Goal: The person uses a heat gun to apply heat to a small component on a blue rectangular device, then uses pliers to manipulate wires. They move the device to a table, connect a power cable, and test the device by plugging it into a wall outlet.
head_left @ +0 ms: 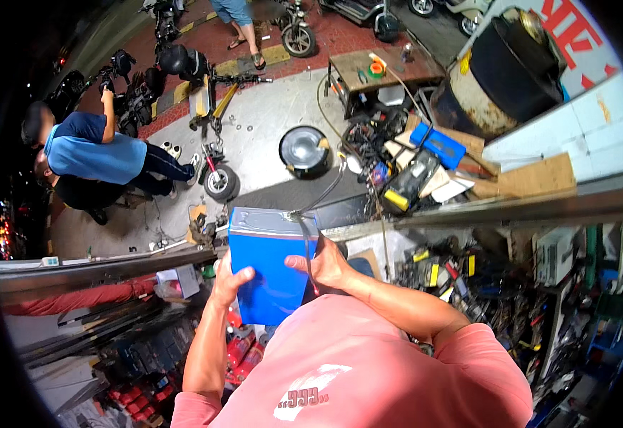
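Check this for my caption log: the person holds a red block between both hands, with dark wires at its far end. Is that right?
Not quite: the head view shows that the block is blue, not red. The left hand and right hand do hold it between them, with dark wires at its far end.

Place: roadside repair workshop | parked scooters [361,11] | heaped mechanical parts [365,143] | low worktable [417,68]
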Demonstrator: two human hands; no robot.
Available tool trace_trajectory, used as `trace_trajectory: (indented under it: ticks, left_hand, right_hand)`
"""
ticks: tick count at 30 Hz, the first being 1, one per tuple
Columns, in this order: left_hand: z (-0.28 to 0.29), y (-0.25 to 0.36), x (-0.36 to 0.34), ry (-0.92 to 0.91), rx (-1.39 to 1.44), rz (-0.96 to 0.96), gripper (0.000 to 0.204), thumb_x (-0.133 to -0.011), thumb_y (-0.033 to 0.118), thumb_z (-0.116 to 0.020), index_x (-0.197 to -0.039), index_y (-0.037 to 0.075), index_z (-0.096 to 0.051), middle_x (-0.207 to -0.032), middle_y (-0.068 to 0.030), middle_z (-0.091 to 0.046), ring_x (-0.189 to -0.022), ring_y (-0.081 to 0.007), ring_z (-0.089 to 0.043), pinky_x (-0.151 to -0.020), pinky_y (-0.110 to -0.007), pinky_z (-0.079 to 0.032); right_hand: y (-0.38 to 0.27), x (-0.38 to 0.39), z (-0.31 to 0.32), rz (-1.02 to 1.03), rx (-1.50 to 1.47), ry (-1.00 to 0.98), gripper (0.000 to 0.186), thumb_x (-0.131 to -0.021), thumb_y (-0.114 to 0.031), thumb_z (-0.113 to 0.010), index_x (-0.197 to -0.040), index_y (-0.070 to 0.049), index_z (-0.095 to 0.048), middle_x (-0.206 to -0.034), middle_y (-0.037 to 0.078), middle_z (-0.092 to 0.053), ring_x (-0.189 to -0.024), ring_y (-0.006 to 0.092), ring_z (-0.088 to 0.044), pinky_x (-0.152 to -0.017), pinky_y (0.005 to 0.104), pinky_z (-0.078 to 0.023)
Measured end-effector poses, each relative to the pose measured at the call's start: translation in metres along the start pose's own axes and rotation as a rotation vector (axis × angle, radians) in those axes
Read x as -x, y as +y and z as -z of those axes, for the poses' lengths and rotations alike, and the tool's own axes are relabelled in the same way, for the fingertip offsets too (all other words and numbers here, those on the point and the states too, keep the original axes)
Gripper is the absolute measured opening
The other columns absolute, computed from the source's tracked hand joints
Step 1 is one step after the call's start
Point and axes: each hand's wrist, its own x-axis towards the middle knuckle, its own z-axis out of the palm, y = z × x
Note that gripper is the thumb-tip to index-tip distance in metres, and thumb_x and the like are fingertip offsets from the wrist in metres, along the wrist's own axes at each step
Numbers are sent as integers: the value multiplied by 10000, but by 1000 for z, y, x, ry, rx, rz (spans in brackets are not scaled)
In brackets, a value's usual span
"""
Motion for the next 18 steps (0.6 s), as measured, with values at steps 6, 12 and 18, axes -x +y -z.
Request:
trace_trajectory:
  ticks: [6,12,18]
  left_hand:
    - [70,-16,-128,66,36,-9,826,-767,416,-909,-1389,6,-553,-1231,-101,-687,-1120,-192,-642,-1002,-378,-531]
    - [152,78,-262,-3,-359,67,705,-749,456,-919,-1211,-8,-658,-1100,-142,-741,-1005,-195,-697,-911,-371,-562]
    - [210,152,-356,-19,-440,-43,833,-715,613,-880,-1239,7,-653,-1115,-221,-739,-1026,-323,-725,-919,-426,-560]
  right_hand:
    - [-7,-151,4,-234,134,-51,865,-772,-549,-883,-1352,22,-589,-1231,217,-727,-1160,318,-705,-968,445,-559]
    - [-25,-284,-4,-149,-30,36,732,-847,-520,-841,-1321,0,-637,-1186,184,-735,-1072,265,-699,-932,407,-552]
    - [-70,-390,-16,7,24,181,821,-850,-540,-840,-1380,32,-582,-1278,216,-686,-1195,319,-649,-1026,448,-504]
